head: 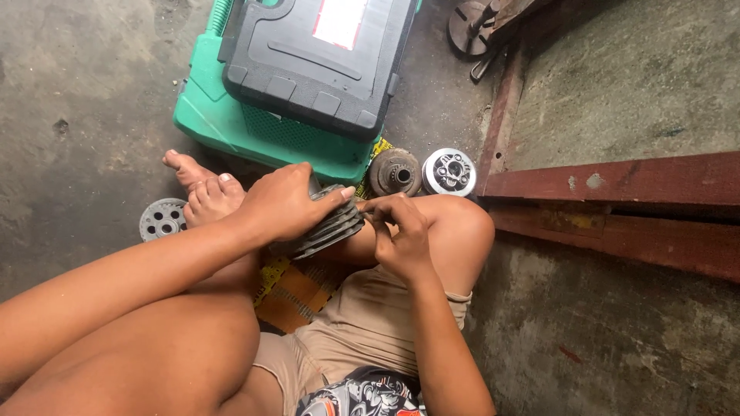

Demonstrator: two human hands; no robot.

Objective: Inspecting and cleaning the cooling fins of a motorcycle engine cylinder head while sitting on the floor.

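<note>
Grey disc stack (pixel 327 228) clamped under left hand (pixel 281 202); right hand (pixel 401 235) pinches its edge. Discs could slide apart if grip loosens, dropping onto floor (pixel 85 92).

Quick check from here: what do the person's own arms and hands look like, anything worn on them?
Both arms are bare from the frame edge to the wrist: no sleeves in view. The left hand and right hand wear no gloves. No watch, bracelet or ring shows on either. Fingernails are short and unpainted. No markings or tape visible.
</note>
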